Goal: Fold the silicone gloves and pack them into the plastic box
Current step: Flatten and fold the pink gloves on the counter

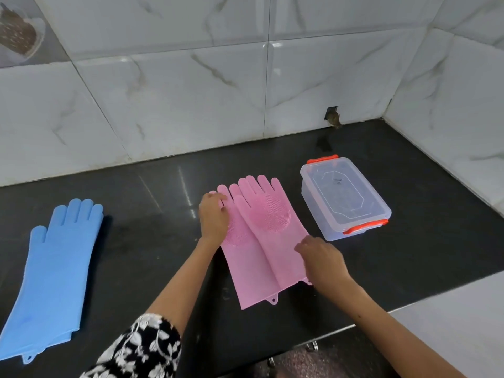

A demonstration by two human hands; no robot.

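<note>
Two pink silicone gloves [263, 241] lie flat and overlapping on the black counter [141, 241], fingers pointing away from me. My left hand [214, 218] rests on the fingers and palm of the lower, left glove. My right hand [323, 260] pinches the right edge of the upper glove near its cuff. A clear plastic box [345, 196] with orange clips stands just right of the gloves, its lid on. A blue silicone glove [51, 271] lies flat at the far left of the counter.
White marble-look tiled walls [191, 99] close off the back and right side of the counter. A small hole [333, 115] sits in the back wall above the box. The counter's front edge runs near my forearms.
</note>
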